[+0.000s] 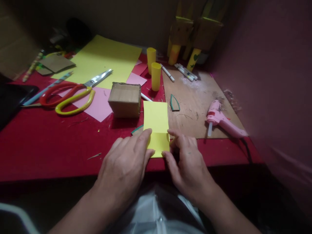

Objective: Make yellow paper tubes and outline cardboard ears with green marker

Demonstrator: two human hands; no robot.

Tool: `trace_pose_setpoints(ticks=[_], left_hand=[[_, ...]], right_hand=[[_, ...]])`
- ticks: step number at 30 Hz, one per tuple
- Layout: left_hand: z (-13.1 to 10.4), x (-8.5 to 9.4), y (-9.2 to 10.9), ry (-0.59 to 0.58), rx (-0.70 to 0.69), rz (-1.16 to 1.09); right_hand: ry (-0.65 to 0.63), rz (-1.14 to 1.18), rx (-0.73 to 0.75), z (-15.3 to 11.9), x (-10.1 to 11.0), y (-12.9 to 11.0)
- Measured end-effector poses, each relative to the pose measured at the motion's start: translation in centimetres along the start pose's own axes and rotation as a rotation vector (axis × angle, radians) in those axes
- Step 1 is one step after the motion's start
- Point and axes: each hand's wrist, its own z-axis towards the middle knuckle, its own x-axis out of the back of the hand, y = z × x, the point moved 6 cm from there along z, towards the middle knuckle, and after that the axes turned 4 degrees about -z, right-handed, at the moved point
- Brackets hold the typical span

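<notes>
A yellow paper strip (156,117) lies at the table's front edge, its near part folded over with a crease across it. My left hand (125,159) pinches its left side between thumb and fingers. On the right side, my right hand (186,159) grips the folded part the same way, thumb at the near corner. Just beyond the left hand stands a cardboard box (125,99). A small green-edged cardboard piece (137,130) is partly hidden by the left hand; another green-edged piece (175,103) lies beyond the right hand.
Scissors (73,94) lie on pink paper (98,105) and a yellow sheet (107,58) at left. Two yellow paper tubes (156,77) stand behind the box. A pink glue gun (223,120) rests on the cardboard mat (195,94) at right, with markers (186,72) and cardboard figures (182,32) behind.
</notes>
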Motion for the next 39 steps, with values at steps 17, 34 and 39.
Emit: trace_pose_setpoints(ticks=[17,34,39], left_hand=[[-0.9,0.3,-1.0,0.043,0.118,-0.262],[-4.3,0.5,1.2,0.144,-0.345,-0.158],[-4.6,0.0,1.6,0.117,-0.381,-0.134]], right_hand=[[0.05,0.021,0.145,-0.7,0.5,-0.3],[0.184,-0.118,0.538,-2.5,0.0,-2.0],[0.23,-0.127,0.529,-3.3,-0.5,-2.0]])
